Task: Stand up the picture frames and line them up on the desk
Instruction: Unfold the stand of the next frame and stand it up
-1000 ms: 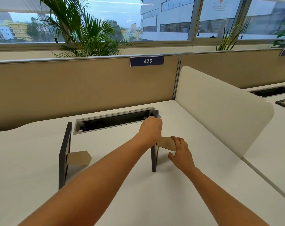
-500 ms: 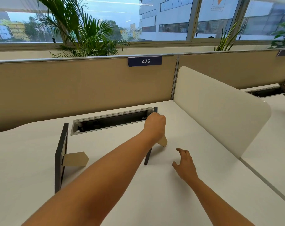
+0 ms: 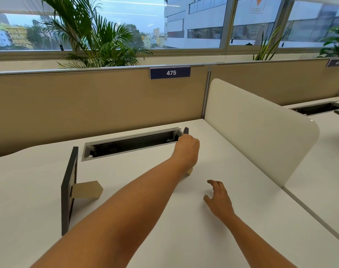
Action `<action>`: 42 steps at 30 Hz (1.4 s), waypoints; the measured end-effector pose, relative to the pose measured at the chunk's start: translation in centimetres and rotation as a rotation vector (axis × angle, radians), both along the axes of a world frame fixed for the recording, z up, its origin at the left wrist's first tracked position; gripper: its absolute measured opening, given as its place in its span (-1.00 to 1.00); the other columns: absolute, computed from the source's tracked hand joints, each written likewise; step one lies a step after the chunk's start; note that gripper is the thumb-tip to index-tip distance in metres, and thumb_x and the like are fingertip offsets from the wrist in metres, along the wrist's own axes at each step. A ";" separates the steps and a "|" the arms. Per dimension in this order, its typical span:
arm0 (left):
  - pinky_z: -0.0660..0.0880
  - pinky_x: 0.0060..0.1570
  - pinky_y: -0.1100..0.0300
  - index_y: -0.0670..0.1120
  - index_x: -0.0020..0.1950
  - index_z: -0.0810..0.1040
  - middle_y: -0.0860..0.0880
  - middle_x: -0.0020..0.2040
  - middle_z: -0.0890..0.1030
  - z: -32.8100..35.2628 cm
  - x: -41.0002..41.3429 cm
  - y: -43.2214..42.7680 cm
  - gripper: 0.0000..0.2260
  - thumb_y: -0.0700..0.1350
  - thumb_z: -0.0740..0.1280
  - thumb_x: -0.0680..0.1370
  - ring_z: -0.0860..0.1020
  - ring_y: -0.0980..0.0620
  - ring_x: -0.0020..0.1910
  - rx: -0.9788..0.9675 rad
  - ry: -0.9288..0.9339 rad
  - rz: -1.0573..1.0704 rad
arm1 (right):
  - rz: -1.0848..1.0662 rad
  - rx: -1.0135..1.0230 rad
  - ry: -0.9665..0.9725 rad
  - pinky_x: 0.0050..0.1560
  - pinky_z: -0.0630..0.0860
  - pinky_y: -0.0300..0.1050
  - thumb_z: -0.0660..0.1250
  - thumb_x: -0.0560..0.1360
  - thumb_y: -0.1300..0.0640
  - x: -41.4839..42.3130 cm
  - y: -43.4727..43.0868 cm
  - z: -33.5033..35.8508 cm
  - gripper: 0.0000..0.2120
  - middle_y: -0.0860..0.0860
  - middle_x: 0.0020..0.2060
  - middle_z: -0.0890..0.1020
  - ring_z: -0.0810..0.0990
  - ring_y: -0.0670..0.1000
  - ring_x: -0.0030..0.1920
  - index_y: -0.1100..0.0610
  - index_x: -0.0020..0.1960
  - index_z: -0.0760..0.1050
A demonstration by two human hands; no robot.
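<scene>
A dark picture frame (image 3: 69,188) stands upright on the left of the white desk (image 3: 184,229), seen edge-on, propped by its brown cardboard stand (image 3: 86,189). A second dark frame (image 3: 185,130) stands near the desk's middle, mostly hidden behind my left hand (image 3: 187,147), which grips its top corner. A bit of that frame's cardboard stand (image 3: 189,172) shows under my wrist. My right hand (image 3: 219,199) hovers just above the desk to the right of this frame, fingers spread, holding nothing.
A long open cable tray (image 3: 130,144) is sunk into the desk behind the frames. A tan partition (image 3: 97,97) with a "475" label closes the back. A white rounded divider (image 3: 261,128) borders the right side. Another desk lies beyond it.
My right hand let go of the second frame's cardboard stand and drew back to the right. My left hand shifted the frame away, toward the cable tray, still holding its top.
</scene>
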State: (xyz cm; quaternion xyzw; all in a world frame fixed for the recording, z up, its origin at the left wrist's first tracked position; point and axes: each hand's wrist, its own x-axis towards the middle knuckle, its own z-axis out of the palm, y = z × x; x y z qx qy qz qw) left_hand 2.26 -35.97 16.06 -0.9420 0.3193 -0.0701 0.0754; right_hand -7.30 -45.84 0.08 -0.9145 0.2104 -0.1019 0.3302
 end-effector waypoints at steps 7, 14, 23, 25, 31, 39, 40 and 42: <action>0.10 -0.51 0.27 -0.27 0.20 0.50 -0.22 0.11 0.57 -0.6 0.2 -0.4 -0.76 -0.25 0.24 0.56 0.55 -0.08 0.03 0.029 -0.034 0.001 | 0.019 -0.013 0.017 0.21 0.42 -0.04 0.29 0.46 0.22 -0.3 0.0 -0.3 -0.53 0.07 0.34 0.35 0.37 0.08 0.32 0.11 0.34 0.29; 0.14 -0.48 0.27 -0.28 0.17 0.50 -0.25 0.15 0.54 -1.2 0.4 -0.2 -0.78 -0.29 0.20 0.56 0.55 -0.14 0.07 -0.082 -0.043 -0.021 | 0.018 -0.020 0.019 0.22 0.41 -0.06 0.29 0.46 0.21 -0.7 -0.1 -0.5 -0.55 0.06 0.33 0.36 0.37 0.07 0.32 0.11 0.33 0.31; 0.52 -0.08 0.02 -0.17 0.45 0.18 -0.18 0.21 0.47 -2.8 0.1 2.1 -0.55 -0.14 0.17 0.57 0.57 -0.17 0.04 -0.365 0.080 0.095 | 0.040 -0.111 0.055 0.21 0.37 -0.10 0.26 0.47 0.16 -1.3 0.9 -1.0 -0.59 0.01 0.31 0.41 0.39 0.04 0.30 0.07 0.31 0.34; 0.52 -0.04 0.01 -0.09 0.50 0.03 -0.17 0.25 0.46 -3.8 -0.2 3.1 -0.45 -0.09 0.19 0.57 0.56 -0.19 0.07 -0.405 0.134 0.111 | 0.070 -0.131 0.059 0.22 0.37 -0.11 0.25 0.47 0.15 -1.3 1.6 -0.9 -0.60 0.00 0.31 0.41 0.39 0.02 0.30 0.07 0.31 0.34; 0.55 -0.01 0.05 -0.04 0.50 -0.01 -0.16 0.26 0.47 -5.6 -1.1 5.9 -0.35 0.03 0.26 0.54 0.56 -0.13 0.11 -0.416 0.205 0.180 | 0.177 -0.139 0.065 0.25 0.35 -0.13 0.24 0.49 0.13 -1.3 3.7 -0.7 -0.64 0.00 0.29 0.41 0.39 0.01 0.28 0.07 0.28 0.36; 0.53 0.09 0.06 -0.02 0.46 0.11 -0.11 0.34 0.46 -7.2 -3.7 10.7 -0.45 0.01 0.26 0.54 0.55 -0.11 0.17 -0.456 0.212 0.259 | 0.313 -0.104 0.101 0.29 0.34 -0.19 0.25 0.50 0.10 -1.0 7.0 -0.7 -0.71 0.01 0.26 0.45 0.43 -0.01 0.25 0.07 0.23 0.42; 0.52 0.10 0.07 -0.02 0.45 0.14 -0.10 0.34 0.47 -7.7 -4.1 11.7 -0.48 0.01 0.26 0.55 0.55 -0.10 0.17 -0.460 0.212 0.269 | 0.330 -0.100 0.103 0.28 0.34 -0.19 0.25 0.50 0.10 -0.9 7.7 -0.8 -0.71 0.01 0.25 0.46 0.44 -0.02 0.24 0.06 0.22 0.42; 0.51 0.09 0.09 -0.04 0.41 0.21 -0.09 0.30 0.50 -8.8 -5.0 13.7 -0.55 0.00 0.23 0.56 0.55 -0.08 0.16 -0.459 0.226 0.290 | 0.367 -0.095 0.105 0.27 0.35 -0.21 0.25 0.50 0.08 -0.8 8.9 -0.9 -0.72 0.00 0.24 0.47 0.45 -0.02 0.22 0.06 0.21 0.43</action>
